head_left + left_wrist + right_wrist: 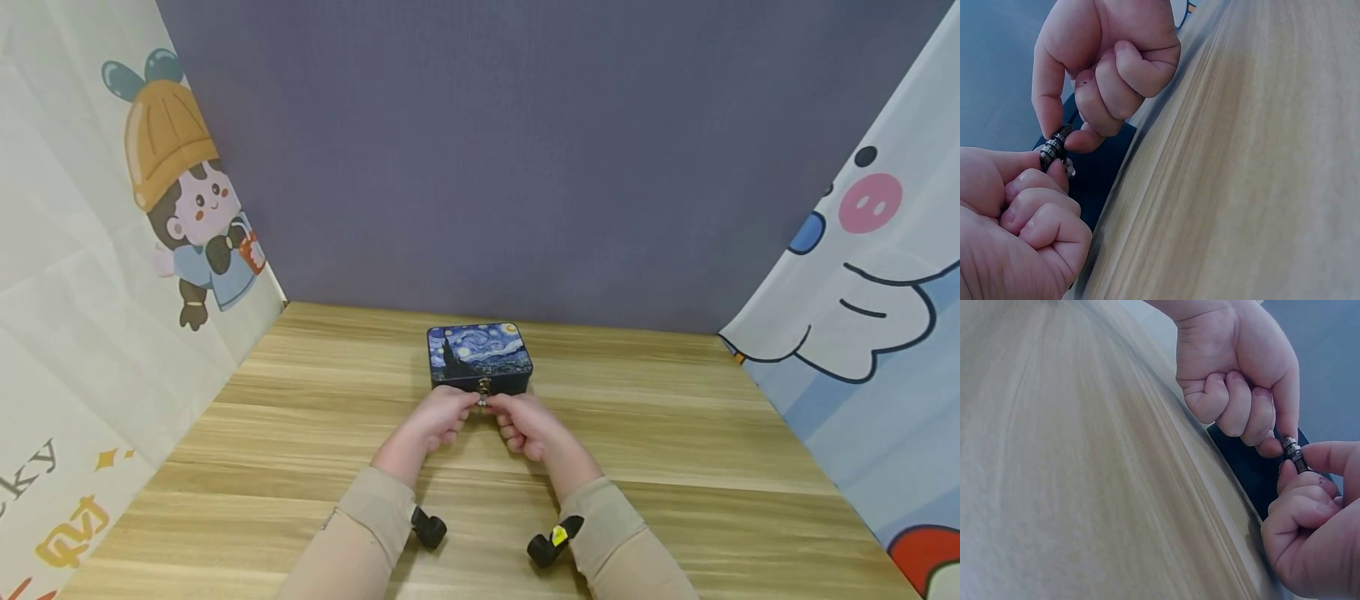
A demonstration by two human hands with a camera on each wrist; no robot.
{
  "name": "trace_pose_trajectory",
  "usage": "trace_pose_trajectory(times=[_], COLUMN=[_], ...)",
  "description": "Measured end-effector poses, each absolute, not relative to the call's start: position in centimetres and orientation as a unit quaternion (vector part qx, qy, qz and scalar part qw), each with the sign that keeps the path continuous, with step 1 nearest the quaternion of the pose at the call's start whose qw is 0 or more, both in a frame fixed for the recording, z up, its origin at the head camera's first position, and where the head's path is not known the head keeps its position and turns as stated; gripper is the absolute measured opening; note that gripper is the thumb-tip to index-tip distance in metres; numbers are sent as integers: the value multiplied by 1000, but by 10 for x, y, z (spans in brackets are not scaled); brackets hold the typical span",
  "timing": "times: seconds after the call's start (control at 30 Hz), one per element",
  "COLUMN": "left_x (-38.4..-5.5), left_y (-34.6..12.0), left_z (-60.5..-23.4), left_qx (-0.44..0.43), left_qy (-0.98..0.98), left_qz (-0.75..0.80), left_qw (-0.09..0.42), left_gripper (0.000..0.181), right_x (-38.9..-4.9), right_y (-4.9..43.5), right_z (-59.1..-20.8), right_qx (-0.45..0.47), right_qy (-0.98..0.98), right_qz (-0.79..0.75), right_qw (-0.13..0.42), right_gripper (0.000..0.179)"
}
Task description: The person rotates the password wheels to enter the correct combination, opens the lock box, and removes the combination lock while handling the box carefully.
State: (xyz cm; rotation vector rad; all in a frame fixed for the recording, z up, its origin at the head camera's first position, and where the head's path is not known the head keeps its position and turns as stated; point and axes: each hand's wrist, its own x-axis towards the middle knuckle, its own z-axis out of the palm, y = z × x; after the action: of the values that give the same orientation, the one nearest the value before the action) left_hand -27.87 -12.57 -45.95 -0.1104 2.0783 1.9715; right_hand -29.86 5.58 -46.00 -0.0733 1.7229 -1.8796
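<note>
A small tin box (480,352) with a blue starry-night picture on its lid stands closed on the wooden table (337,433). At the middle of its front is a metal clasp (484,385), where a small combination lock (1054,149) with numbered dial rings hangs. My left hand (442,414) pinches one end of the lock between thumb and forefinger. From the other side, my right hand (527,423) pinches its opposite end. On both hands the remaining fingers are curled in. In the right wrist view, the fingertips partly cover the lock (1292,450).
A grey-purple panel (480,167) rises behind the table. Cartoon-printed cloths hang at the left (67,250) and right (900,292). A black wrist camera (429,528) sits on the left cuff, another black camera (543,550) on the right.
</note>
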Motion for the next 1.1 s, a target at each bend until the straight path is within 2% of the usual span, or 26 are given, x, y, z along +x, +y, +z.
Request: trace_pose_trajectory(times=[1.1], left_x=[-279], left_y=[-125], left_z=[-459], left_qx=[-37], left_qy=[717], left_qz=[682], left_qw=[139], left_gripper=[29], right_x=[-302], right_y=[58], right_z=[-464], right_qx=[-32], right_qy=[659], right_qz=[-696], right_qw=[283], right_gripper=[27])
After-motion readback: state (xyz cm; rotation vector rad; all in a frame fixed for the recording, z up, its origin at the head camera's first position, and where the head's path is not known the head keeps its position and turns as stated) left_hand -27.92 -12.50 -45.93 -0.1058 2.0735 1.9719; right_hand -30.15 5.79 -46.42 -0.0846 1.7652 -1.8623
